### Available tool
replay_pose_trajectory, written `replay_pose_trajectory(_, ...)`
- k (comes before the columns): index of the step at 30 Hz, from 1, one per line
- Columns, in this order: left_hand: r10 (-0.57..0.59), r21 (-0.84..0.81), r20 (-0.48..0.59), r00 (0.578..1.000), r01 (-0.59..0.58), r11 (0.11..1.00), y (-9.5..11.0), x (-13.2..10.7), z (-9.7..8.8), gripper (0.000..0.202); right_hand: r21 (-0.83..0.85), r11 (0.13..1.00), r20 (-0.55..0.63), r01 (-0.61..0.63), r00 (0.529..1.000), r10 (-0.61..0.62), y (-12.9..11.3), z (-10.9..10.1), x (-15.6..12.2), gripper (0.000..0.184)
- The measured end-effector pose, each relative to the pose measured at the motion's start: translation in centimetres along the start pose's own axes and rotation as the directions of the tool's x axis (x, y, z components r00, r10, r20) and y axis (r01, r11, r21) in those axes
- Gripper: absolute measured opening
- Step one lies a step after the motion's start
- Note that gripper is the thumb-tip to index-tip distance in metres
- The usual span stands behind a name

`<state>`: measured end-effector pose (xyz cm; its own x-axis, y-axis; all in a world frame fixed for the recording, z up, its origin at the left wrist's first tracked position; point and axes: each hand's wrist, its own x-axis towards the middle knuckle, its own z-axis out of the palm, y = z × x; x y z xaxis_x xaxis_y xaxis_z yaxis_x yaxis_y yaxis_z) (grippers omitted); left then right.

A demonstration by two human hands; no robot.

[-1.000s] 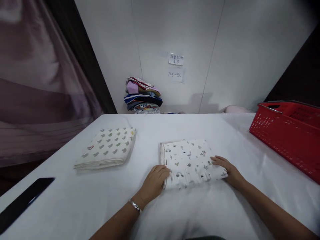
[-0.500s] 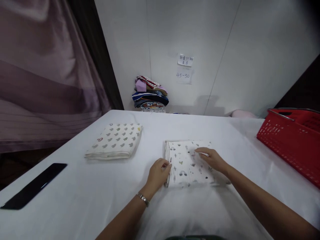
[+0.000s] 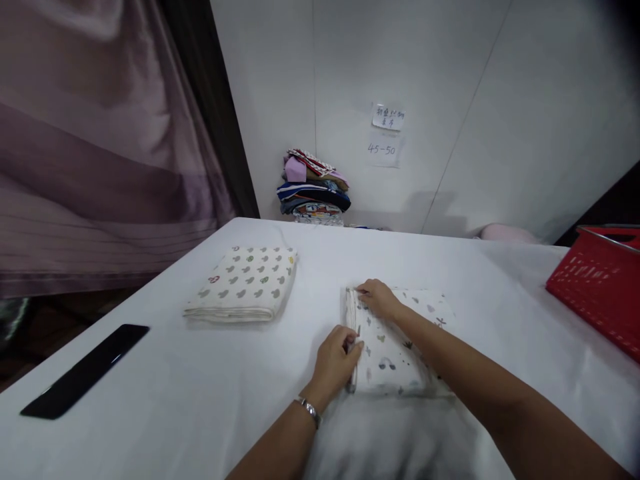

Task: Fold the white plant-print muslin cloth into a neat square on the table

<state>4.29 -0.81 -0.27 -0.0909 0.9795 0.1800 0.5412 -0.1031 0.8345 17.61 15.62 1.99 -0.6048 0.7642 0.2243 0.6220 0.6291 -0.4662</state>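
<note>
The left hand (image 3: 336, 357), just below the middle of the frame, is half-curled, thumb and fingers drawn close together against the left edge of a folded cloth (image 3: 385, 350) with small grey plant and rainbow prints. The right hand (image 3: 380, 299) reaches across the top of that cloth to its upper-left corner, fingers bent and fingertips nearly together at the edge; its forearm hides much of the right part. Whether either hand truly pinches a layer or merely rests there, I cannot tell.

The printed cloth lies flat on the white bench (image 3: 200, 413), right of centre and low in the frame, its stacked layers showing along the left side. It looks light, soft and limp, hardly slippery and in no danger of breaking; single layers could slide or ruck. The thick left edge, taken near both corners with all layers together, seems the surest hold.

Left of centre sits a second folded cloth (image 3: 245, 283) with grey mushroom-like shapes, well apart from the first. A flat black object (image 3: 85, 373) lies at the lower left. At the right edge stands a red basket (image 3: 600, 287). Beyond the bench, at upper centre, is a pile of fabrics (image 3: 314, 190).
</note>
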Motion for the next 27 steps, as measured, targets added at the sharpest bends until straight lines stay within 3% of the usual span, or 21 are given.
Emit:
replay_pose_trajectory(3,-0.026,-0.004,-0.009,1.0,0.026,1.0,-0.3,1.7,-0.5,0.013,0.029,1.0,-0.041,-0.009,0.999,0.01,0.3,0.3,0.1,0.012)
replay_pose_trajectory(7,-0.072,0.098,-0.083,0.994,0.08,0.992,-0.2,5.8,-1.3,0.018,0.112,0.992,-0.107,0.054,0.993,-0.042,0.3,0.6,0.0,0.011)
replay_pose_trajectory(12,-0.182,0.19,-0.083,0.98,0.195,0.962,-0.4,9.9,-0.5,0.022,0.267,0.964,-0.086,0.017,0.996,0.006,0.4,0.7,-0.1,0.01)
replay_pose_trajectory(20,-0.244,0.028,-0.104,0.964,0.248,0.968,-1.8,10.6,0.5,0.022,0.531,0.844,-0.028,-0.072,0.994,0.102,0.6,0.8,-0.3,0.013)
replay_pose_trajectory(27,-0.226,0.011,-0.098,0.969,0.228,0.973,-2.4,10.9,0.7,0.014,0.301,0.952,-0.061,-0.057,0.995,0.079,1.3,1.7,0.2,0.018)
